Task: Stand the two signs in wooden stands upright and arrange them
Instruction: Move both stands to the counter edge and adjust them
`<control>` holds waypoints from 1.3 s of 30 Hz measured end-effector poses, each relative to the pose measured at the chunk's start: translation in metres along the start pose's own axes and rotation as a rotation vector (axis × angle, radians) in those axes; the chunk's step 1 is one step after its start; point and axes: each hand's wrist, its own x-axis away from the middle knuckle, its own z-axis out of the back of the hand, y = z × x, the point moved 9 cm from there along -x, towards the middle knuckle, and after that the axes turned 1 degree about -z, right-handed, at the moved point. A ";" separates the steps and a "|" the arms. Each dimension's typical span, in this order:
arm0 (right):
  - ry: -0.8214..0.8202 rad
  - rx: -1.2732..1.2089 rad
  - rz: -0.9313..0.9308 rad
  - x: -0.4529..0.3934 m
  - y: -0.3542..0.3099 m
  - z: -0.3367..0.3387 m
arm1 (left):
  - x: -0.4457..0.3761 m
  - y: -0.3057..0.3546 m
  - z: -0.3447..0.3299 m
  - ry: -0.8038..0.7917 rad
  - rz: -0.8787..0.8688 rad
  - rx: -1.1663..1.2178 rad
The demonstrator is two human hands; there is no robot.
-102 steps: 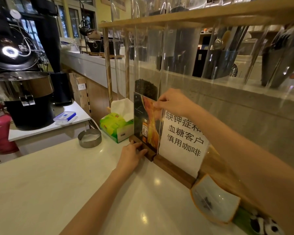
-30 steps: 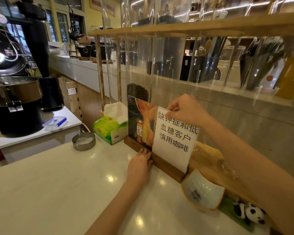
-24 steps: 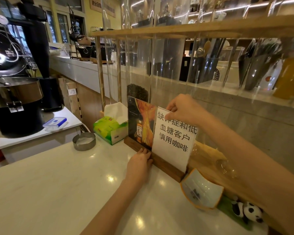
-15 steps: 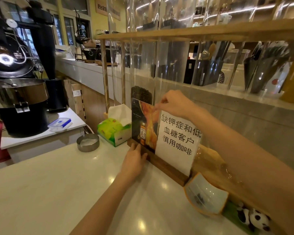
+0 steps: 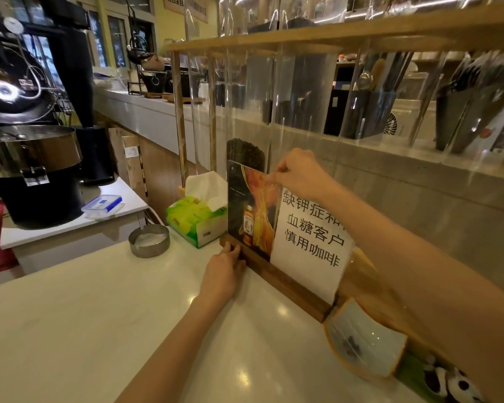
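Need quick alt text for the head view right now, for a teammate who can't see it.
Two upright signs stand side by side in wooden stands on a pale counter: a dark drink poster and a white notice. The right hand pinches the poster's top edge; the left hand steadies its wooden stand. A green tissue box sits just left.

White sign point(image 5: 310, 242), black characters; green tissue box point(image 5: 195, 222).

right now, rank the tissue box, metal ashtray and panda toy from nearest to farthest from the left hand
From the left hand, which rests on the wooden stand:
1. Tissue box, just behind it to the left.
2. Metal ashtray, farther left on the counter.
3. Panda toy, far right, past the white sign.
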 end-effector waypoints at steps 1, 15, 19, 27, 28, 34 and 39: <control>0.003 0.005 0.000 0.000 0.000 0.000 | 0.000 0.000 0.000 -0.001 0.002 0.000; -0.138 0.169 -0.004 0.028 0.005 0.017 | 0.012 0.026 -0.012 -0.015 -0.197 -0.146; -0.068 0.168 0.024 0.040 0.004 0.025 | 0.020 0.042 -0.018 0.045 -0.267 -0.147; -0.003 0.160 0.040 0.045 0.001 0.027 | 0.022 0.044 -0.022 0.050 -0.274 -0.151; -0.005 0.164 0.032 0.045 0.001 0.027 | 0.022 0.044 -0.022 0.045 -0.268 -0.153; -0.048 0.247 0.004 0.048 -0.003 0.024 | 0.022 0.045 -0.023 -0.004 -0.239 -0.178; -0.044 0.398 0.007 0.053 -0.009 0.020 | 0.030 0.050 -0.019 -0.128 -0.229 -0.076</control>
